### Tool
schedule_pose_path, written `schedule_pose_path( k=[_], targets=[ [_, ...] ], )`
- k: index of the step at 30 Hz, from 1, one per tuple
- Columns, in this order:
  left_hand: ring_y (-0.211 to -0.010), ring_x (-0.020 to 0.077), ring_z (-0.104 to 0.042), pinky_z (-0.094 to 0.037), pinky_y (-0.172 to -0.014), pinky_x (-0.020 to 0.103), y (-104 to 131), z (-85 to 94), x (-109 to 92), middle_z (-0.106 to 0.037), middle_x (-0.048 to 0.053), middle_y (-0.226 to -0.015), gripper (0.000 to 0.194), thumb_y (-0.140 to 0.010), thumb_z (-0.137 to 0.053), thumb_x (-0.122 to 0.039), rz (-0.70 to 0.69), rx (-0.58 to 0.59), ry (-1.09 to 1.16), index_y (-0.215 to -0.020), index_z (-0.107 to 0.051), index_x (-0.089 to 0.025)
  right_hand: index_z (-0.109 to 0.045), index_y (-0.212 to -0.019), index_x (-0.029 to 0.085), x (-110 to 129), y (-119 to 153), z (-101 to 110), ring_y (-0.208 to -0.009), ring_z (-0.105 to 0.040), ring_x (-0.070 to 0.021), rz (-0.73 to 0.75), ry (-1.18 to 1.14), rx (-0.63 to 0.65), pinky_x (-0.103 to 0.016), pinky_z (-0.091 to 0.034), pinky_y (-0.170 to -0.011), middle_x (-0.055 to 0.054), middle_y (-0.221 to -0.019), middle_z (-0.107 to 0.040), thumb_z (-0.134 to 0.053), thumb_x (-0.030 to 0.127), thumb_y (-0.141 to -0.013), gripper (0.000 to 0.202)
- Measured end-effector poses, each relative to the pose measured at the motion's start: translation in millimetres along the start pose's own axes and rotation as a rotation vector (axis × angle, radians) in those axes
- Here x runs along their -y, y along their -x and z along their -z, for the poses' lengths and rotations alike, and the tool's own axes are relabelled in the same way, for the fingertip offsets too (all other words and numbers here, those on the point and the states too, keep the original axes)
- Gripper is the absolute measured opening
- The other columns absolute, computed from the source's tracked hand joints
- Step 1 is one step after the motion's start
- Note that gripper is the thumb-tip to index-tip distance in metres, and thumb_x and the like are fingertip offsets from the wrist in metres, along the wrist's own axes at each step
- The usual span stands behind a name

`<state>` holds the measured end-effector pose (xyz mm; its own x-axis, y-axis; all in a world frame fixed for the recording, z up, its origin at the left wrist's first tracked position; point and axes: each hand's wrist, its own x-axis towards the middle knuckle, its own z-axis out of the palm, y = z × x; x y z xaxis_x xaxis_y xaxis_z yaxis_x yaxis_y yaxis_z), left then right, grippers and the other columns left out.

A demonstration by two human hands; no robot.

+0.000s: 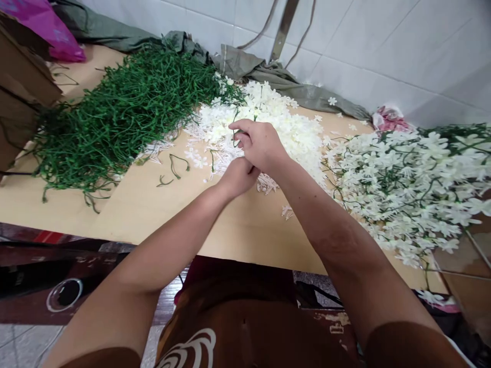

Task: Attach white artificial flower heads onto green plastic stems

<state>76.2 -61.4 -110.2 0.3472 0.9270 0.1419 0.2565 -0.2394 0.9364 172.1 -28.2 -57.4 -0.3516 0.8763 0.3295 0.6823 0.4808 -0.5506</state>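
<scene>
My right hand (263, 144) is closed in a pinch around a thin green plastic stem (235, 137), which curves out by its fingertips. Just below and touching it, my left hand (240, 177) has its fingers curled; what they hold is hidden behind the hands. Both hands are over a heap of loose white artificial flower heads (295, 135). Small white stick-like pieces (226, 156) lie beneath and around the hands. A few single green stems (178, 166) rest on the board to the left.
A large pile of green stems (130, 110) covers the left of the cardboard-topped table (153, 209). On the right lie assembled white flowers on stems (410, 189). Grey-green cloth (307, 94) runs along the tiled wall. A cardboard box (25, 87) and pink bag (57, 30) stand far left.
</scene>
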Motion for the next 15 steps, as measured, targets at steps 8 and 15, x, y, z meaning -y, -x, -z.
schedule_pose_path(
  k=[8, 15],
  targets=[
    [-0.052, 0.007, -0.048, -0.035, -0.052, 0.021, 1, 2.5, -12, -0.06, -0.001, -0.067, 0.015, -0.083, -0.063, -0.031, 0.079, -0.072, 0.415, -0.086, -0.062, -0.016, -0.064, -0.105, 0.017, -24, 33, 32, -0.084, -0.062, -0.0171, -0.139, -0.071, -0.16, -0.034, -0.049, -0.08, -0.005, -0.086, -0.063, -0.054, 0.016, -0.086, 0.021],
    [-0.06, 0.0093, -0.06, -0.04, -0.052, 0.02, 3, 4.3, -13, -0.071, 0.006, -0.081, 0.047, -0.078, -0.066, -0.059, 0.24, 0.0, 0.602, -0.095, -0.068, -0.015, -0.063, -0.099, 0.018, -30, 76, 39, -0.064, -0.05, -0.0106, -0.104, -0.13, -0.038, -0.027, -0.043, -0.069, 0.001, -0.073, -0.06, -0.055, 0.02, -0.087, 0.015]
  ],
)
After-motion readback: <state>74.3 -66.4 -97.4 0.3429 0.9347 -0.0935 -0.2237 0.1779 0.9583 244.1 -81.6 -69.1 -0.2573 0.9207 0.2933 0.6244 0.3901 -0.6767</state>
